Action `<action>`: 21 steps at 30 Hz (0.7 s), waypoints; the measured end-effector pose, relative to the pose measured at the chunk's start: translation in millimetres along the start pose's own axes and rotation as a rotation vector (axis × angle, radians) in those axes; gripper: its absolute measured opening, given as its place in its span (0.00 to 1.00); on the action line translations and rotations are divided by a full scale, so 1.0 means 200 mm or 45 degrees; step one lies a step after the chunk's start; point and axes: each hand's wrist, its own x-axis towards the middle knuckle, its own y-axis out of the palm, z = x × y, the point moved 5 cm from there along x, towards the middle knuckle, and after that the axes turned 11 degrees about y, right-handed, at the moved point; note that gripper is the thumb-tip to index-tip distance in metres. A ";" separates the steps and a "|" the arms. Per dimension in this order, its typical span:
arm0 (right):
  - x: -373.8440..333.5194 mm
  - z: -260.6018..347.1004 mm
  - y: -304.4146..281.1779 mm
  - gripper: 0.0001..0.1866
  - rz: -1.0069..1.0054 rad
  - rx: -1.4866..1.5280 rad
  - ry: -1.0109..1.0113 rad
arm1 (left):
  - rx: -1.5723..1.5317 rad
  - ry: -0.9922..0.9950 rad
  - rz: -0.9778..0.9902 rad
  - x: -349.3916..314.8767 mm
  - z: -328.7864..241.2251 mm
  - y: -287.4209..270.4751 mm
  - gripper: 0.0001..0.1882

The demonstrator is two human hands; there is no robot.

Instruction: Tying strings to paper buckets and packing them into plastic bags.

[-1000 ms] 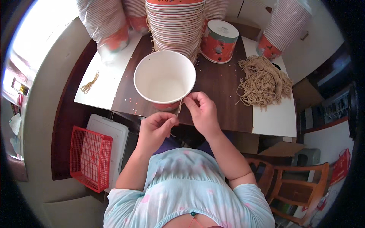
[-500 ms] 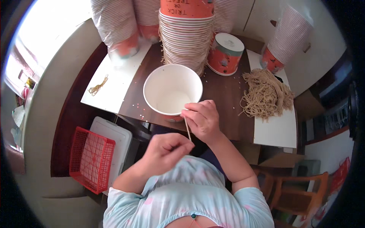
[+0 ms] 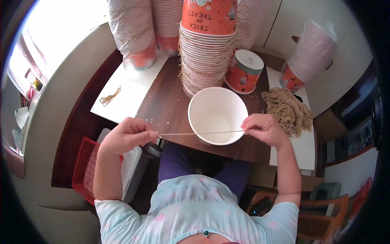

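Note:
A tan string is stretched taut between my two hands, just over the near rim of a white paper cup that stands open on the dark wooden table. My left hand pinches the string's left end beyond the table's front edge. My right hand pinches the right end beside the cup. A heap of tan string lies to the right of that hand on a white sheet.
A tall stack of orange paper cups rises behind the white cup, with one upside-down cup beside it. More wrapped cup stacks stand at the back. A red basket sits on the floor at left, a wooden chair at lower right.
My hands have moved apart, the left one out to the left, pulling the string straight across the cup's near rim. The view has shifted closer to the table.

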 end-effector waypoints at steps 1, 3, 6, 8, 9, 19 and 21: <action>0.00 -0.02 -0.03 0.04 0.082 0.088 0.131 | 0.000 -0.001 -0.054 0.03 -0.01 0.01 0.13; -0.01 -0.07 -0.12 0.11 0.324 0.062 0.332 | -0.012 0.012 -0.127 0.12 -0.05 0.03 0.14; 0.02 0.06 -0.17 0.25 0.268 -0.200 0.293 | -0.175 -0.009 -0.154 0.31 -0.05 0.13 0.14; 0.03 0.14 -0.17 0.39 0.251 -0.570 0.198 | -0.304 0.000 -0.104 0.40 -0.13 0.25 0.13; 0.06 0.27 -0.14 0.41 0.013 -0.682 0.059 | -0.269 0.041 -0.058 0.44 -0.10 0.28 0.14; 0.26 0.28 0.10 0.10 -0.070 0.205 0.264 | -0.881 -0.255 0.178 0.49 -0.02 0.40 0.20; 0.24 0.27 0.06 0.07 -0.126 0.166 0.249 | -0.906 -0.297 0.220 0.45 0.04 0.41 0.18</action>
